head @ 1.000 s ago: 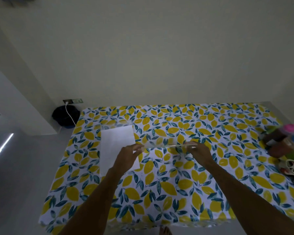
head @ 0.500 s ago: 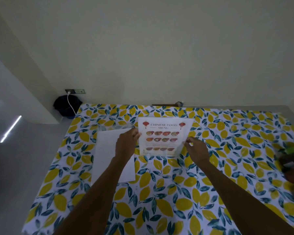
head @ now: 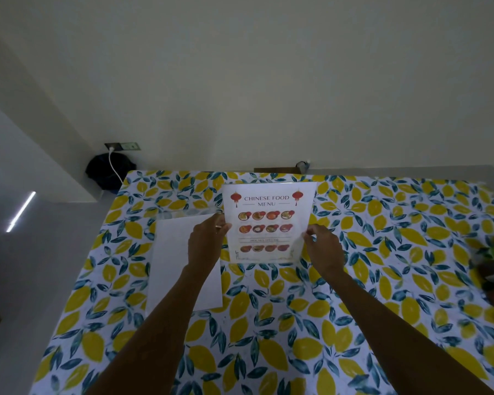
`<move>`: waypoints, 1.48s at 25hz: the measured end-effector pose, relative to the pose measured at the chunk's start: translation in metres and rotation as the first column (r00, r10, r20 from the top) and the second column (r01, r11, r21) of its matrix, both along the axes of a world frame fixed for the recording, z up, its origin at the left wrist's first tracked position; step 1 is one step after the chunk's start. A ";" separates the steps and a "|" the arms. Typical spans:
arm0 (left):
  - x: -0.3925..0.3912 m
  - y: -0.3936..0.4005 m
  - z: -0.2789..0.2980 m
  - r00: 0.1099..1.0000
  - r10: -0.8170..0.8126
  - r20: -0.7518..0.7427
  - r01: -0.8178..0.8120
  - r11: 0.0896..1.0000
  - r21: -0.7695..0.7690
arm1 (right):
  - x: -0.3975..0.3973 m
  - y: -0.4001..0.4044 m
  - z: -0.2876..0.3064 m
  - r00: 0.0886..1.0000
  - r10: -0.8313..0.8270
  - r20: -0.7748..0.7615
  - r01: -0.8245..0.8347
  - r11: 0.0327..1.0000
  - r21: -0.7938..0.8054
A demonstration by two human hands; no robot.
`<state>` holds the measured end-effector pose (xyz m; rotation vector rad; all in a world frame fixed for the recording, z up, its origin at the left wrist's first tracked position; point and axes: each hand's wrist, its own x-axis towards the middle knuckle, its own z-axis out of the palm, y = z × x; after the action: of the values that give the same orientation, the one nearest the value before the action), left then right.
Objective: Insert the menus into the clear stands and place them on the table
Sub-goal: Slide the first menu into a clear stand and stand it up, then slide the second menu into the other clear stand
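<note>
Here I have the clear stand point(head: 269, 223) with the Chinese food menu upright between my hands, long axis vertical: left hand point(head: 207, 242) and right hand point(head: 322, 246) pinching its side edges, above the tabletop point(head: 382, 280).

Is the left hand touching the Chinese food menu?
Touching. The head view shows the left hand with its fingertips pinching the left edge of the menu.

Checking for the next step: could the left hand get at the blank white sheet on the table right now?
Probably yes: the sheet lies uncovered just beneath the left hand, though that hand is gripping the menu.
</note>
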<state>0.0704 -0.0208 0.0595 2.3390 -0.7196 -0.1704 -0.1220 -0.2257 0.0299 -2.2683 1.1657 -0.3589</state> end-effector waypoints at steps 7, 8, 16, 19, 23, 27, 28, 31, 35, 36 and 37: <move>-0.003 0.004 -0.007 0.998 -0.012 -0.057 0.010 1.000 -0.025 | 0.000 0.013 -0.006 0.998 -0.045 -0.046 0.042 0.997 -0.070; -0.002 0.005 -0.008 0.998 -0.021 -0.061 0.019 1.000 -0.024 | 0.000 0.013 -0.005 0.998 -0.042 -0.045 0.039 0.998 -0.057; 0.015 0.045 -0.022 0.970 -0.159 -0.184 0.158 0.987 -0.020 | -0.008 0.062 -0.005 0.971 -0.228 -0.069 0.230 0.973 0.017; 0.036 0.093 -0.040 0.974 -0.153 -0.167 0.165 0.984 0.063 | 0.007 0.115 -0.019 0.982 -0.107 -0.158 0.114 0.993 0.030; 0.081 0.154 -0.066 0.960 -0.024 -0.278 0.075 0.982 0.174 | 0.072 0.181 -0.043 0.971 0.052 -0.234 -0.036 0.997 0.071; 0.109 0.185 -0.087 0.931 0.025 -0.365 0.078 0.961 0.266 | 0.129 0.222 -0.058 0.950 0.213 -0.229 -0.176 0.969 0.171; 0.115 0.190 -0.092 0.924 0.027 -0.381 0.079 0.963 0.259 | 0.137 0.227 -0.061 0.941 0.256 -0.221 -0.221 0.960 0.170; 0.124 0.193 -0.105 0.930 0.015 -0.368 0.070 0.973 0.218 | 0.157 0.228 -0.065 0.950 0.217 -0.226 -0.183 0.970 0.162; 0.127 0.190 -0.107 0.932 0.025 -0.362 0.044 0.982 0.182 | 0.165 0.237 -0.076 0.956 0.100 -0.276 -0.086 0.994 0.063; 0.126 0.191 -0.108 0.931 0.031 -0.364 0.041 0.981 0.188 | 0.164 0.241 -0.080 0.943 0.086 -0.322 -0.086 0.996 0.013; 0.126 0.192 -0.110 0.932 0.037 -0.361 0.036 0.980 0.194 | 0.163 0.245 -0.082 0.933 0.080 -0.350 -0.091 0.996 -0.015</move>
<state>0.1964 0.1717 -0.0504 2.3963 -0.5353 -0.6840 0.0407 0.0197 -0.0523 -2.4680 1.2311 0.0665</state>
